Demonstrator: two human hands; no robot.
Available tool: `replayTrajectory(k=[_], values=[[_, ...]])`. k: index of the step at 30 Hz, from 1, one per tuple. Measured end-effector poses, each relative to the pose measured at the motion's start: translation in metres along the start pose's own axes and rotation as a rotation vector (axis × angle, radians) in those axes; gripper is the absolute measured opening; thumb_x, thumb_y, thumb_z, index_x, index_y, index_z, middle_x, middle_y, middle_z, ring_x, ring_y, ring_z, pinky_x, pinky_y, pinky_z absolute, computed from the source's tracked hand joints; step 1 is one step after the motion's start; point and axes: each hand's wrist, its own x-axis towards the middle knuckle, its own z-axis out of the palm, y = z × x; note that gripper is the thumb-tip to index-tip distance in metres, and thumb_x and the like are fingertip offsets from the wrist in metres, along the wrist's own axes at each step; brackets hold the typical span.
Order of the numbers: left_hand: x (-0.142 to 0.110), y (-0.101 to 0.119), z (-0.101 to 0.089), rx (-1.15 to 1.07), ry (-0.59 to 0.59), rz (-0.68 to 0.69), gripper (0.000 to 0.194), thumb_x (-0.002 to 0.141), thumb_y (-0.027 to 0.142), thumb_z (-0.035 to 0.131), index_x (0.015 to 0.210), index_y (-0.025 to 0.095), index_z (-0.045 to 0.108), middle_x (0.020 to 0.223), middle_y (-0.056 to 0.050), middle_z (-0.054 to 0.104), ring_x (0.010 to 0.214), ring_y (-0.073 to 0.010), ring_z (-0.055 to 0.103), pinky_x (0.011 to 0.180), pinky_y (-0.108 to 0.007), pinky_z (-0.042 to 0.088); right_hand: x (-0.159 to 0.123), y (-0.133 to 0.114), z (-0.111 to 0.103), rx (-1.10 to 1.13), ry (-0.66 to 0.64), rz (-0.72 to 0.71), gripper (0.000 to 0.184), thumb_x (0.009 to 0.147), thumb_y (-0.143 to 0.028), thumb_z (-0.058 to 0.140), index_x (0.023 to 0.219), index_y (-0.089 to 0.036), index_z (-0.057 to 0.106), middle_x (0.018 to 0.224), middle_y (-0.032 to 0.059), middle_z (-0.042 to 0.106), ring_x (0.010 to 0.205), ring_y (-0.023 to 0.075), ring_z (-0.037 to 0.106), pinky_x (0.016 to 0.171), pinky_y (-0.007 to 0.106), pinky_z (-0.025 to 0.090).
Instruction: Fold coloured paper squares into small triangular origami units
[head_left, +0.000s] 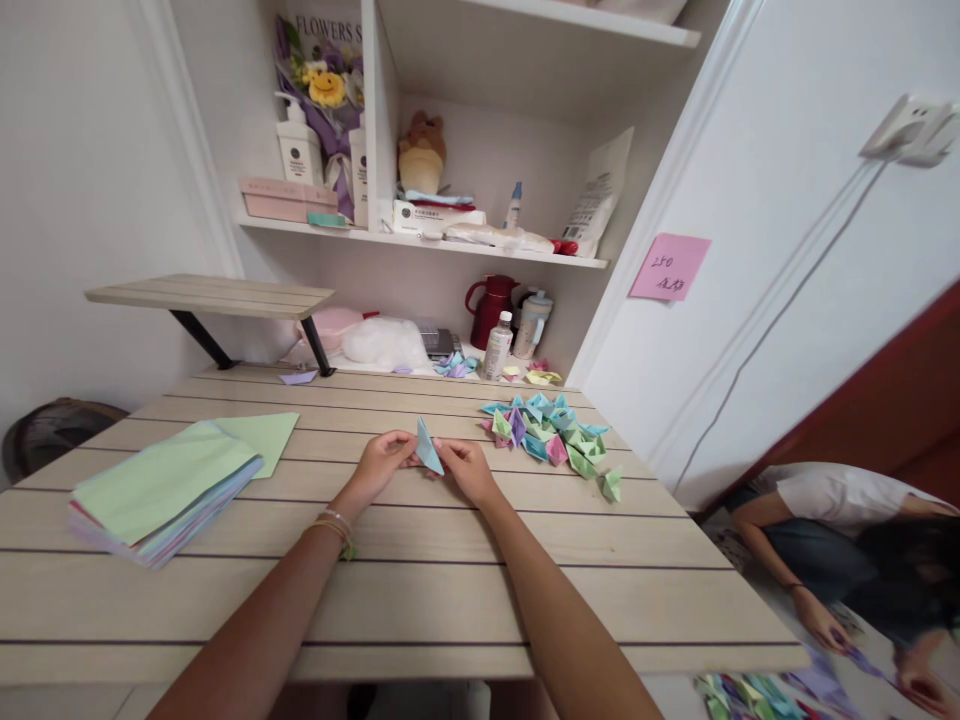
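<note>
A small light-blue folded paper piece [428, 446] stands on edge at the middle of the wooden table [450, 590]. My left hand [384, 456] pinches its left side, and my right hand [463, 467] presses its right side with fingers closed. Both hands rest on the tabletop. Just to the right lies a heap of several finished folded paper shapes [551, 432] in blue, green, pink and purple. At the left lies a stack of coloured paper sheets [161, 492], green on top.
A small raised shelf [210, 295] stands at the table's back left. Wall shelves behind hold bottles [498, 347], a red jug [491, 305] and boxes. At the lower right another person [847, 540] crouches on the floor over more folded papers [742, 695].
</note>
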Motion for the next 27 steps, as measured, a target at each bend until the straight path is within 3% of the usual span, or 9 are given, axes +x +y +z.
replayTrajectory(k=[10,18,27], values=[[0.002,-0.003,-0.002,-0.056,0.007,-0.005,0.028,0.061,0.035,0.071,0.074,0.011,0.063,0.064,-0.003,0.065,0.059,-0.012,0.06,0.067,-0.028,0.051,0.003,0.004,-0.001,0.174,0.001,0.085,0.039,0.076,-0.051,0.051,0.088,-0.016,0.065,0.065,0.0018,0.064,0.053,0.0152,0.06,0.055,0.026,0.048],[0.002,-0.002,-0.001,-0.076,0.008,-0.016,0.029,0.062,0.035,0.071,0.076,0.011,0.063,0.066,-0.004,0.065,0.06,-0.0131,0.06,0.067,-0.031,0.053,0.003,0.003,-0.001,0.207,-0.018,0.088,0.036,0.077,-0.046,0.052,0.093,-0.017,0.065,0.069,0.0027,0.066,0.063,0.0162,0.062,0.06,0.027,0.049],[0.001,-0.001,-0.001,-0.069,0.025,-0.01,0.03,0.06,0.036,0.072,0.075,0.011,0.063,0.066,-0.005,0.065,0.058,-0.0127,0.06,0.065,-0.029,0.053,0.005,0.011,-0.002,0.19,0.034,0.101,0.035,0.069,-0.034,0.059,0.099,-0.016,0.065,0.074,0.0036,0.067,0.062,0.0145,0.06,0.062,0.027,0.049]])
